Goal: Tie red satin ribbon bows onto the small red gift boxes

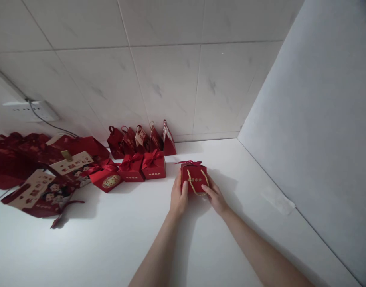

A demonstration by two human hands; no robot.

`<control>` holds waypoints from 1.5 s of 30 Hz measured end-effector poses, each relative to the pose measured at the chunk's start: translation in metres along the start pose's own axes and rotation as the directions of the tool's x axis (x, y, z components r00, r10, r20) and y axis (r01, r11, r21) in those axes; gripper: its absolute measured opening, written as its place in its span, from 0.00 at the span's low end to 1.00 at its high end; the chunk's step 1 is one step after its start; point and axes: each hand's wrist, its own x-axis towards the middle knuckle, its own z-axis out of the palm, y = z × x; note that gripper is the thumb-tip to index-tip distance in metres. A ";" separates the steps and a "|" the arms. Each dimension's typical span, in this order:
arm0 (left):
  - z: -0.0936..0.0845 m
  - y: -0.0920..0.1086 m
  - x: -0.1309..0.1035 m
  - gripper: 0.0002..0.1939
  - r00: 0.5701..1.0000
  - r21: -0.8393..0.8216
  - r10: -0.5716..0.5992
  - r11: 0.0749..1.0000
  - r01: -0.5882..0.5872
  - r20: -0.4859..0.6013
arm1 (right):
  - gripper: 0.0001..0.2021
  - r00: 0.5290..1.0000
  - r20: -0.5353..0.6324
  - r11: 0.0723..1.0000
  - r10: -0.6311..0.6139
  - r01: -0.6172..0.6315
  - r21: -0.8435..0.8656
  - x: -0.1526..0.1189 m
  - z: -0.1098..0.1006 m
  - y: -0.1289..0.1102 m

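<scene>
Between my two hands is a small red box (196, 174) with a dark red ribbon on top, gold lettering and a gold rope handle on its front. My left hand (179, 194) grips its left side, thumb on the front. My right hand (215, 195) holds the right side, its thumb or finger by the rope. To the left stand red boxes with ribbon bows (153, 165), side by side. Behind them, several pointed red boxes with loops (169, 142) line up near the wall.
Printed red and cream gift bags (40, 193) and other red packages (9, 159) crowd the left of the white table (125, 239). A power strip (33, 111) with a cable is on the tiled wall. A pale panel (314, 111) rises on the right.
</scene>
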 end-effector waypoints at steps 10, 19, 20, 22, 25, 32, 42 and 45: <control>0.005 -0.005 0.005 0.27 0.995 -0.038 -0.068 0.997 0.065 -0.067 | 0.31 1.000 0.007 0.998 -0.030 0.030 -0.050 0.005 -0.002 0.000; 0.003 -0.008 0.006 0.29 0.997 -0.154 -0.064 0.987 0.057 -0.042 | 0.32 0.995 0.068 0.988 -0.078 0.087 -0.126 0.008 -0.004 -0.007; 0.003 -0.007 0.006 0.29 0.997 -0.162 -0.069 0.985 0.061 -0.043 | 0.31 0.994 0.080 0.989 -0.079 0.088 -0.115 0.009 -0.005 -0.008; 0.003 -0.005 0.006 0.28 0.995 -0.170 -0.088 0.982 0.080 -0.042 | 0.30 0.994 0.081 0.993 -0.075 0.082 -0.080 0.012 -0.009 -0.009; 0.004 -0.004 0.008 0.28 0.980 -0.146 -0.158 0.979 0.140 -0.122 | 0.29 0.998 0.056 0.999 -0.023 0.024 -0.025 0.015 -0.015 -0.005; 0.007 -0.011 0.010 0.29 0.908 -0.034 -0.134 0.991 0.131 -0.398 | 0.24 0.999 -0.025 0.994 0.042 -0.045 -0.098 0.017 -0.016 0.006; 0.002 -0.008 0.011 0.43 0.994 -0.245 -0.074 0.968 0.052 -0.078 | 0.21 0.995 -0.099 0.992 0.006 -0.019 -0.129 0.012 -0.012 -0.001; -0.003 -0.008 0.021 0.33 0.986 -0.405 -0.142 0.909 0.095 -0.088 | 0.27 0.999 0.045 0.996 -0.015 0.019 -0.082 0.004 0.002 -0.005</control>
